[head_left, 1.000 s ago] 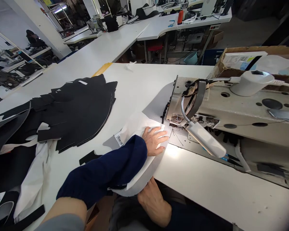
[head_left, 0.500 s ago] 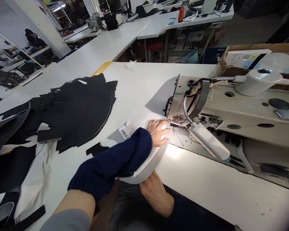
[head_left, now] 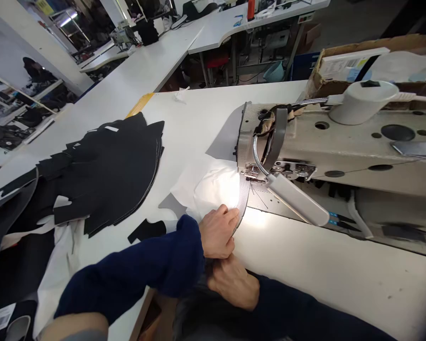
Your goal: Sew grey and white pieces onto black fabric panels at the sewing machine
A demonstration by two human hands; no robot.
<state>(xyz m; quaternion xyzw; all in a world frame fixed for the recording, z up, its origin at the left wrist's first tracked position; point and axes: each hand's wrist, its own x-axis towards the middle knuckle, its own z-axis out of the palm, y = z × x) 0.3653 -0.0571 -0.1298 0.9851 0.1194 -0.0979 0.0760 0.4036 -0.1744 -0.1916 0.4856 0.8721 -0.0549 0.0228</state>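
A white fabric piece with a grey mesh border (head_left: pixel 244 199) lies under the needle area of a sewing machine (head_left: pixel 266 173). My left hand (head_left: pixel 218 232), below a navy sleeve cover, is closed on the near edge of this piece. Right beneath it, at the table edge, my right hand (head_left: pixel 234 282) is curled closed. Its fingertips are hidden behind the left hand, so what it grips does not show. A lit lamp (head_left: pixel 298 199) on a bendy metal neck shines on the cloth. Loose dark threads trail from the needle area.
Stacked black cut pieces (head_left: pixel 117 166) lie on the left of the table. A small black scrap (head_left: pixel 147 230) is nearer my left arm. Behind the machine, a cardboard box (head_left: pixel 314 80) holds packets. A grey piece (head_left: pixel 225 135) extends beyond the machine head.
My left hand has moved back from beside the needle to the near edge of the fabric, just above my right hand. The white cloth is now uncovered. The view has shifted slightly.
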